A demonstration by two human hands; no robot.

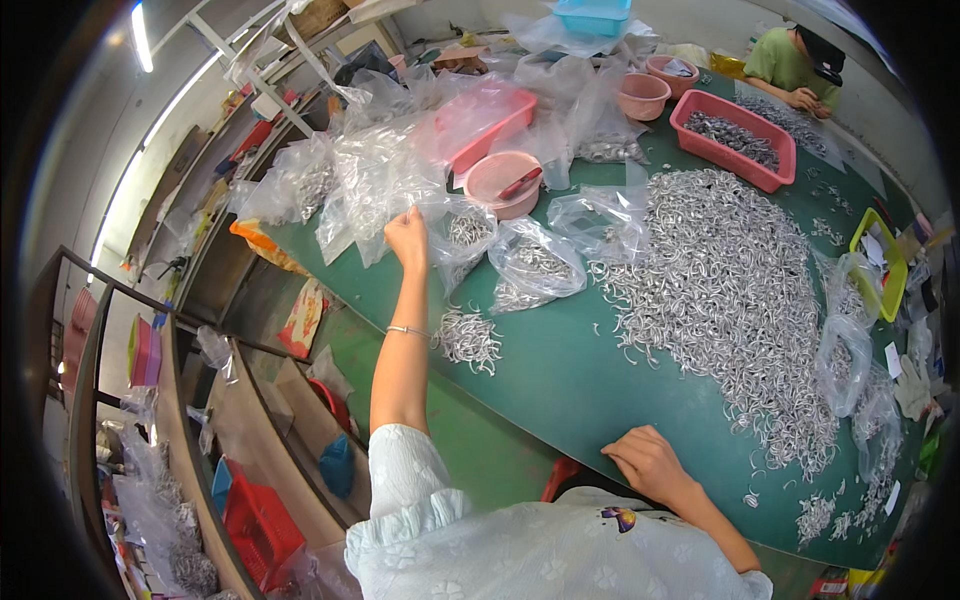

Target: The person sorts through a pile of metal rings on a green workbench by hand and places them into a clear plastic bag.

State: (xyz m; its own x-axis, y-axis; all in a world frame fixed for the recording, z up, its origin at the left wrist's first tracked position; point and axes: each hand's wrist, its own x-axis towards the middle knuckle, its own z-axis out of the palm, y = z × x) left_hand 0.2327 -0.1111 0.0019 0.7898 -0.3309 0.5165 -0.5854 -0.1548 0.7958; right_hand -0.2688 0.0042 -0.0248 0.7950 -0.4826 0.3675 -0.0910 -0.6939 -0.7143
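My left hand (406, 238) is stretched forward, closed in a pinch at the edge of a clear plastic bag (462, 238) partly filled with small silvery curved metal pieces. Its fingertips are partly hidden. A second bag of the same pieces (537, 265) lies to its right. Closer to me, a small loose pile of pieces (468, 338) sits near the table edge. My right hand (648, 462) rests at the near edge of the green table (560, 400), fingers bent together, with nothing visible in them. Beyond it spreads a large heap of metal pieces (725, 290).
Empty clear bags (375, 185) lie at the far left, beside a pink bowl (503, 187) holding a red-handled tool. A pink tray (735, 140) of pieces stands far right, near a person in green (783, 68). A yellow-green basket (880, 262) sits right. Shelves (230, 400) stand left.
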